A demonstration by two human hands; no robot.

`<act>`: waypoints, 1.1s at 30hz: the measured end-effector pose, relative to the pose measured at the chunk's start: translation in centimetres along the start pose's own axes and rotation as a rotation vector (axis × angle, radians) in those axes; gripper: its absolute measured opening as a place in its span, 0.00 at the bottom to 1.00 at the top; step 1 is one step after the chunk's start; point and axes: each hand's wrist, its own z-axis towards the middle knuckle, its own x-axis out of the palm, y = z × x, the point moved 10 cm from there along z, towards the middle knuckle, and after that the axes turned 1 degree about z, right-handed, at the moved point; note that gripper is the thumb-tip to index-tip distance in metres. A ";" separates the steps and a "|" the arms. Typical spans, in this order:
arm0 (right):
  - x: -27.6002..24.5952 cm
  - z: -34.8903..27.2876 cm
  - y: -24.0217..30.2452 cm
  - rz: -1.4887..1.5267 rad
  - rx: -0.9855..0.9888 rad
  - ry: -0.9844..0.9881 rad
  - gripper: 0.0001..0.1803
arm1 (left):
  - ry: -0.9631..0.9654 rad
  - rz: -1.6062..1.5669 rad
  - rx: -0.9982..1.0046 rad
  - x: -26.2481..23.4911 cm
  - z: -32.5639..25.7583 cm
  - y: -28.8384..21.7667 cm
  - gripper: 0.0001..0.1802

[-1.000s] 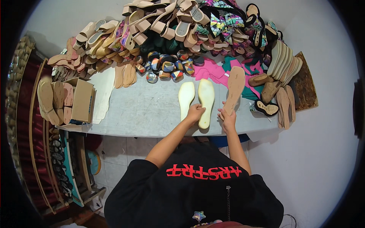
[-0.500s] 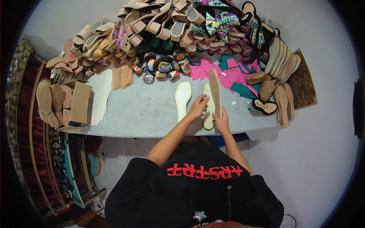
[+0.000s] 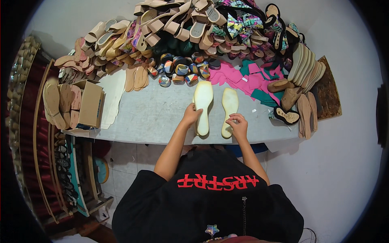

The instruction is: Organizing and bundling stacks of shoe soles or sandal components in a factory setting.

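Note:
Near the table's front edge, my left hand (image 3: 192, 115) grips the side of a pale cream shoe sole (image 3: 204, 106), thumb on top. This sole is slightly raised, and the edge of another sole shows beneath it on the left. To the right a second cream sole (image 3: 230, 101) lies flat on the table, its toe pointing away from me. Over its heel end is my right hand (image 3: 239, 125), with fingers curled and the thumb drawn in to a pinch. Whatever may be between those fingertips is too small to make out.
Finished sandals (image 3: 198, 28) are heaped along the back of the grey table (image 3: 154, 109). Colourful patterned heels (image 3: 180, 69) stand before them. Pink and green scraps (image 3: 243, 81), wooden shoe lasts (image 3: 291, 97) and tan insoles (image 3: 304, 113) lie right; a cardboard box (image 3: 91, 103) stands left.
The sole that was upright in my right hand is now face up in my left hand, over the left sole. My right hand has come down over the right sole, fingers pinched.

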 end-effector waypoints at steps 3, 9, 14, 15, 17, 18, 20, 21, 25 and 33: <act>-0.2 0.0 1.3 -0.103 -0.148 -0.044 0.06 | -0.131 0.077 0.017 -2.0 0.0 0.8 0.20; 1.1 0.1 0.6 -0.238 -0.141 -0.011 0.04 | -0.158 0.566 0.155 -1.7 -0.9 -2.4 0.31; 1.9 -0.1 0.1 -0.387 -0.154 -0.092 0.06 | -0.256 0.594 0.172 -2.6 -1.3 -2.3 0.35; 2.1 -0.1 0.1 -0.387 -0.153 -0.093 0.06 | -0.255 0.594 0.172 -2.7 -1.2 -2.1 0.35; 4.2 -0.2 1.8 -0.273 -0.294 0.030 0.12 | -0.232 0.547 0.231 -2.6 -1.0 -2.0 0.37; 4.8 -0.3 2.2 -0.273 -0.292 0.030 0.12 | -0.231 0.548 0.231 -2.7 -0.8 -1.7 0.37; 7.8 -0.2 -0.9 -0.112 0.097 0.264 0.20 | -0.229 0.517 0.248 -2.8 -0.8 -1.6 0.37; 8.9 0.0 -1.5 -0.120 0.095 0.331 0.24 | -0.225 0.518 0.250 -2.6 -0.8 -1.6 0.37; 11.0 0.4 -2.7 -0.108 0.071 0.364 0.25 | -0.243 0.454 0.282 -2.3 -1.5 -2.6 0.36; 12.4 -1.3 -1.5 -0.160 0.072 0.354 0.23 | -0.275 0.462 0.295 -2.9 -1.9 -1.8 0.30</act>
